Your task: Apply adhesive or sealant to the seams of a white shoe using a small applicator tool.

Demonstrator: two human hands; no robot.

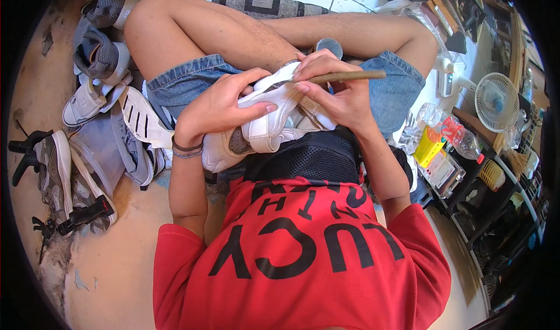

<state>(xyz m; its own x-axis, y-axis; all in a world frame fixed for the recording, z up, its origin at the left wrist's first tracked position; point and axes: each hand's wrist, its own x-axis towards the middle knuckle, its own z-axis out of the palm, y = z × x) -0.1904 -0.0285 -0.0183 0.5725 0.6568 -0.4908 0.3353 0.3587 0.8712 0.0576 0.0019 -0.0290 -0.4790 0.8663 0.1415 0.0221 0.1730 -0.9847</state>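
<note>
My left hand point(230, 105) grips a white sneaker point(271, 117) over my lap, thumb across its side, fingers behind its upper edge. My right hand point(338, 91) is on the same shoe near its raised white edge, holding a slim tan stick-like tool point(367, 74) that points out to the right; the tool's other end is hidden at the shoe. A metal cup point(330, 45) stands just behind my right hand. Under the shoe, a black mesh cloth point(303, 158) lies against my red shirt.
Several shoes point(99, 56) are piled at my left, with clamps point(84, 216) on one pair. At my right are plastic bottles point(466, 146), a yellow box point(427, 148), a small fan point(496, 102) and a dark rack point(519, 225). A patterned cushion point(268, 2) lies beyond my legs.
</note>
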